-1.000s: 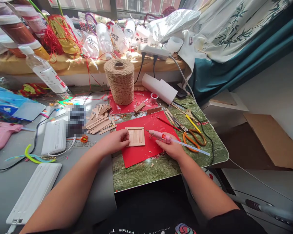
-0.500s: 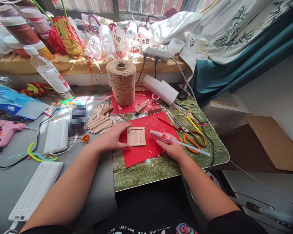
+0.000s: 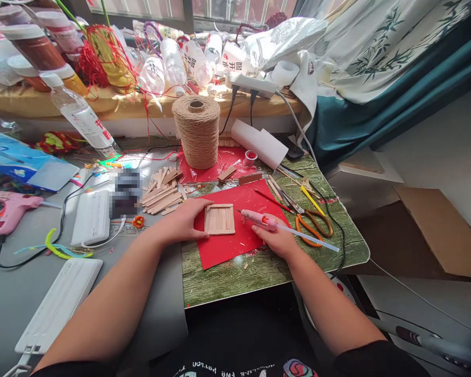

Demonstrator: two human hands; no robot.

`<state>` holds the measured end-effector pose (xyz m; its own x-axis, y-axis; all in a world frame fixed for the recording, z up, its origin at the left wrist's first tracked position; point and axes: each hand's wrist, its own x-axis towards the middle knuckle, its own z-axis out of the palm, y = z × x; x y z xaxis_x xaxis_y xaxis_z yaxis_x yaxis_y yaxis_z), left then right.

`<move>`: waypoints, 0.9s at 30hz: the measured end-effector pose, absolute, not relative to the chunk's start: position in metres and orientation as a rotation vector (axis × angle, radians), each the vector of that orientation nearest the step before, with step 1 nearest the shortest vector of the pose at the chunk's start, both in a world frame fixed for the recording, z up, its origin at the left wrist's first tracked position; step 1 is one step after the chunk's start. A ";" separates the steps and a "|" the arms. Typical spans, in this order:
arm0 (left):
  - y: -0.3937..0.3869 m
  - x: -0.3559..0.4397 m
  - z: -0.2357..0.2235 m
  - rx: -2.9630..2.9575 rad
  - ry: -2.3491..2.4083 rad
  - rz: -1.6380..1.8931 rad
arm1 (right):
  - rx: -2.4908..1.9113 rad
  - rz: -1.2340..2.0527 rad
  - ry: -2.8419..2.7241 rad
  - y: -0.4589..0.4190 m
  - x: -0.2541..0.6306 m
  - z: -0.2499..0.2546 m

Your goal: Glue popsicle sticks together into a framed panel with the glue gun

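On a sheet of red card (image 3: 220,254) lies a small square panel of craft sticks (image 3: 220,220), with raised strips along its edges. My left hand (image 3: 182,222) grips the panel's left side, fingers at the upper corner and thumb at the lower one. My right hand (image 3: 278,238) is closed around a pink hot glue gun (image 3: 259,219). Its nozzle points left, a short gap from the panel's right edge. A long clear glue stick (image 3: 310,238) juts out of the gun's back. The trigger fingers are partly hidden.
Loose craft sticks (image 3: 163,193) lie beyond my left hand. A twine spool (image 3: 197,133) stands behind the card. Scissors with orange handles (image 3: 308,230) lie to the right. Power banks (image 3: 90,217) and a second pink glue gun (image 3: 13,212) are on the left.
The whole view has shifted very slightly. Both hands, the panel and the glue gun keep their places relative to each other.
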<state>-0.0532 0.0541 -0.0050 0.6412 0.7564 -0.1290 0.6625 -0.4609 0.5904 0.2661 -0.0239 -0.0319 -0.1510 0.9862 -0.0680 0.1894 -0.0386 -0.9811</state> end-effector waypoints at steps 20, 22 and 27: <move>0.055 -0.056 -0.010 2.265 1.067 0.205 | -1.417 1.164 -1.415 -0.026 0.268 -0.044; 0.055 -0.056 -0.009 2.262 1.075 0.209 | -1.440 1.151 -1.428 -0.026 0.269 -0.044; 0.055 -0.056 -0.006 2.271 1.075 0.209 | -1.386 1.149 -1.434 -0.026 0.269 -0.045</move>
